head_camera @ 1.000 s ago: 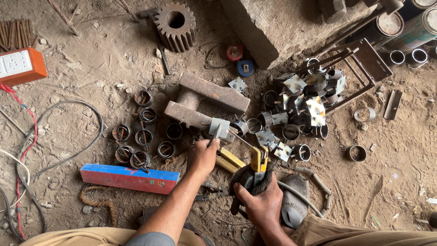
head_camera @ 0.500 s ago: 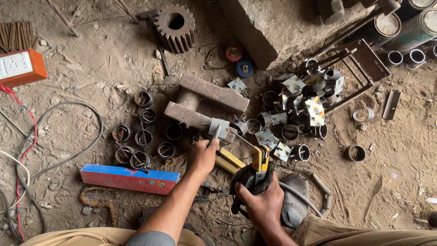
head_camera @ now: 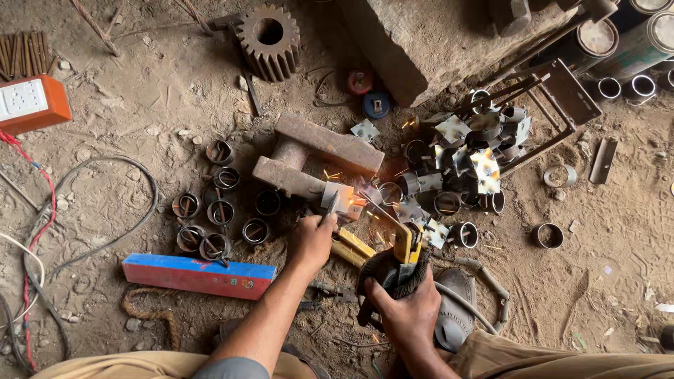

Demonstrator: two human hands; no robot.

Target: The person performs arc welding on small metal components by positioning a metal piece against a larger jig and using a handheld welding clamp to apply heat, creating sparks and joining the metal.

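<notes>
Pinching the small metal bracket point(head_camera: 338, 198) in bare left hand point(head_camera: 311, 241) fingers risks spark burns; right hand point(head_camera: 404, 309) is clenched round the electrode holder point(head_camera: 405, 247)

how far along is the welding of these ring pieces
Done, it seems: a pile of rings with plates lies right of the work. In hand: the left hand steadies a plate piece on the steel block amid sparks, while the right hand holds the electrode holder. Left: bare rings wait beside it.
</notes>
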